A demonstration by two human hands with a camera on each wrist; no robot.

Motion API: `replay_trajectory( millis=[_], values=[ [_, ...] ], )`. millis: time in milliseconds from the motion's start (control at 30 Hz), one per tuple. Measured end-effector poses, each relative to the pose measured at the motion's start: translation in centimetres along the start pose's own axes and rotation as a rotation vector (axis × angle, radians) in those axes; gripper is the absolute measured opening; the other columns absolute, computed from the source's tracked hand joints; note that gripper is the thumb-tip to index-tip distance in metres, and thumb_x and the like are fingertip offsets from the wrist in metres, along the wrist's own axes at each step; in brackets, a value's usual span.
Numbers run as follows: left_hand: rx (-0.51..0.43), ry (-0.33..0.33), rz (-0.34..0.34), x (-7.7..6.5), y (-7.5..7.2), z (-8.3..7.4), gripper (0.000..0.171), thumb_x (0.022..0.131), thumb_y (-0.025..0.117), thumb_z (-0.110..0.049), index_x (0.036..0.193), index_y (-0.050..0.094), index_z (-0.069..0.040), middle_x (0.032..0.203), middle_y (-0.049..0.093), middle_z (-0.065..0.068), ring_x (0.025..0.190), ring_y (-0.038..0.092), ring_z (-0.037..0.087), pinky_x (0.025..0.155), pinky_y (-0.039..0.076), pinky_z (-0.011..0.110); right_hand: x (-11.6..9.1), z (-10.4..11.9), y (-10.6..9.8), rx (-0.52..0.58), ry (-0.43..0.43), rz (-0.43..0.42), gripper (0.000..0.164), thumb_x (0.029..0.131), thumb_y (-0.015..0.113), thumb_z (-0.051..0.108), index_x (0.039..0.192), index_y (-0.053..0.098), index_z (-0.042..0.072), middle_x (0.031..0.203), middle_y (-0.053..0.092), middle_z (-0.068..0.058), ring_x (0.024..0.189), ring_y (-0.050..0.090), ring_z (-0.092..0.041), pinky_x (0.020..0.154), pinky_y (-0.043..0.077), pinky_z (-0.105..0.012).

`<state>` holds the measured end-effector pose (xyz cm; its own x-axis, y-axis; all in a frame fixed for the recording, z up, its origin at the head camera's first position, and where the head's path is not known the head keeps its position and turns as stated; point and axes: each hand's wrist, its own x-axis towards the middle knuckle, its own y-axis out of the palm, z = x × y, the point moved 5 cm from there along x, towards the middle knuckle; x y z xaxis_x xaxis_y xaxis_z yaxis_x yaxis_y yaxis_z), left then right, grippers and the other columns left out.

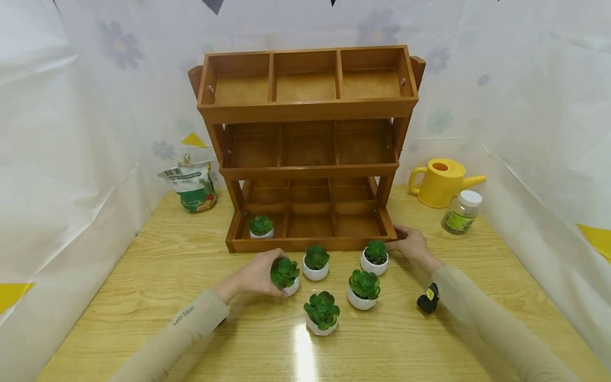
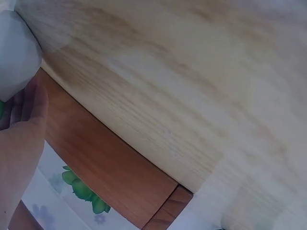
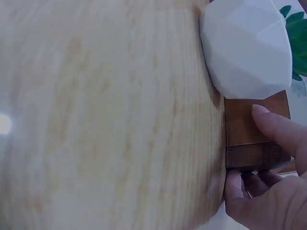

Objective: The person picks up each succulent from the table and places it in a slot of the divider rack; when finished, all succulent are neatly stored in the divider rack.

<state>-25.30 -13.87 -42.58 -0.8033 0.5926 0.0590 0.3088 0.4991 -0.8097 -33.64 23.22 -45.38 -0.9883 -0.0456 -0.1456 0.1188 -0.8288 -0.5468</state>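
My left hand holds a small green succulent in a white pot, its fingers and thumb around the pot's left side. That white pot fills the upper left corner of the left wrist view. At the front right corner of a three-tier wooden shelf, my right hand grips the bottom tier. Up close, the right thumb lies on the front board and the fingers curl round its end. A potted succulent stands just left of the right hand. Another succulent sits in the bottom tier's front left compartment.
Three more potted succulents stand on the wooden table before the shelf. At the back right are a yellow watering can and a lidded jar. A clipped bag stands back left.
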Motion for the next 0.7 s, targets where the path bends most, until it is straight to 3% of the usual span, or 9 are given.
replay_trajectory(
  millis=[367,567,700],
  values=[
    [-0.050,-0.037,0.005,-0.2,0.3,0.9,0.068,0.064,0.089,-0.036,0.116,0.055,-0.010,0.109,0.061,0.001,0.099,0.060,0.014,0.088,0.050,0.034,0.1,-0.5,0.0,0.014,0.006,0.011,0.077,0.083,0.073,0.014,0.146,0.033,-0.004,0.145,0.040,-0.028,0.133,0.039,-0.043,0.106,0.036,-0.052],
    [-0.062,-0.077,0.027,-0.3,0.4,1.0,0.072,0.064,0.088,-0.038,0.120,0.054,-0.010,0.114,0.061,0.004,0.104,0.058,0.019,0.090,0.049,0.040,0.0,-0.9,0.0,0.103,-0.011,0.041,0.075,0.085,0.072,0.010,0.147,0.032,-0.003,0.147,0.038,-0.027,0.135,0.037,-0.042,0.107,0.036,-0.051],
    [-0.061,-0.066,0.010,-0.2,0.3,0.8,0.069,0.063,0.089,-0.035,0.118,0.055,-0.010,0.112,0.061,0.003,0.101,0.059,0.017,0.089,0.050,0.038,0.0,-1.2,0.0,0.136,-0.008,0.050,0.075,0.085,0.071,0.010,0.148,0.031,-0.002,0.148,0.037,-0.027,0.135,0.037,-0.041,0.106,0.038,-0.049]
  ],
)
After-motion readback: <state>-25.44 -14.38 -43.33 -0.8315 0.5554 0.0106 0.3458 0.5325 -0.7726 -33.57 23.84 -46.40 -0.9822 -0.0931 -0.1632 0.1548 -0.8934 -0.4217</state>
